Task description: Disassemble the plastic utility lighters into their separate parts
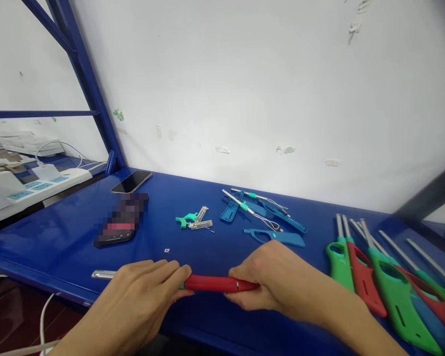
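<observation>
A red long-nosed lighter [213, 284] lies level between my two hands, above the front part of the blue table. My left hand [150, 287] wraps round its neck end, and the silver metal tube sticks out to the left. The fingers of my right hand [261, 277] pinch the red handle's right end. Beyond my right hand sit blue lighter casings [285, 238] and metal rods with green collars and thin wires [244, 205]. Small green pieces [185, 220] and clear parts [201, 225] rest left of them.
Several green, red and blue lighters [396, 282] lie on the right of the blue table [193, 247]. At the back left is a phone [131, 182], with another device [120, 222], partly pixelated, nearer. A white power strip [40, 188] sits beyond the blue frame [92, 89].
</observation>
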A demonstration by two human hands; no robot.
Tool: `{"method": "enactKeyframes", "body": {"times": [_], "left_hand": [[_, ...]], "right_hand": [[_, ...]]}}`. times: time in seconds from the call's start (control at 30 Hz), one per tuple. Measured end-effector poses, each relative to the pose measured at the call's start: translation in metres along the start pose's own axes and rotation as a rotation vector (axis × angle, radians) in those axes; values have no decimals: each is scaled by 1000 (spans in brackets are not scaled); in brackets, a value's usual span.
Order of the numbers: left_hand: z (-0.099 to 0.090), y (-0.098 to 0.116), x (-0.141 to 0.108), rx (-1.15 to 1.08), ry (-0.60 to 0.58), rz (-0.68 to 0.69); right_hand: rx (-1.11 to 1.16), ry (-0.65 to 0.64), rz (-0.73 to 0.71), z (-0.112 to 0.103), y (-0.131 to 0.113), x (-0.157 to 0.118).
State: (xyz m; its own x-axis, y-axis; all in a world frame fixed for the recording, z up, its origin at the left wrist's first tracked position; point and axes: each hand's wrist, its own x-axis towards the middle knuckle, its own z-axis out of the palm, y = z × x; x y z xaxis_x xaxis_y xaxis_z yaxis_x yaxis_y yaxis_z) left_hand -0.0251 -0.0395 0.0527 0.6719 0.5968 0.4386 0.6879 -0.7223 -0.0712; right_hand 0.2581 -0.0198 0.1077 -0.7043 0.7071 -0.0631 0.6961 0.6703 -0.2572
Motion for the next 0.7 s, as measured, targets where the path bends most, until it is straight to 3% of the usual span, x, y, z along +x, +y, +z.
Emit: {"method": "enactKeyframes", "body": {"times": [0.1, 0.3, 0.5, 0.63, 0.7], "left_hand": [[1, 4, 2, -15, 49, 17], [1, 5, -10, -160, -246, -160], [-3, -6, -35, -251, -227, -226], [-11, -8, -21, -265, -264, -215], [-13, -8, -10, -225, -217, -221]], "right_hand": [[81, 1, -11, -3, 2, -4], [-205, 20, -69, 5, 0, 3], [-416, 148, -259, 26, -3, 11], [-492, 248, -284, 32, 1, 11], [-471, 279, -259, 28, 1, 9]]}}
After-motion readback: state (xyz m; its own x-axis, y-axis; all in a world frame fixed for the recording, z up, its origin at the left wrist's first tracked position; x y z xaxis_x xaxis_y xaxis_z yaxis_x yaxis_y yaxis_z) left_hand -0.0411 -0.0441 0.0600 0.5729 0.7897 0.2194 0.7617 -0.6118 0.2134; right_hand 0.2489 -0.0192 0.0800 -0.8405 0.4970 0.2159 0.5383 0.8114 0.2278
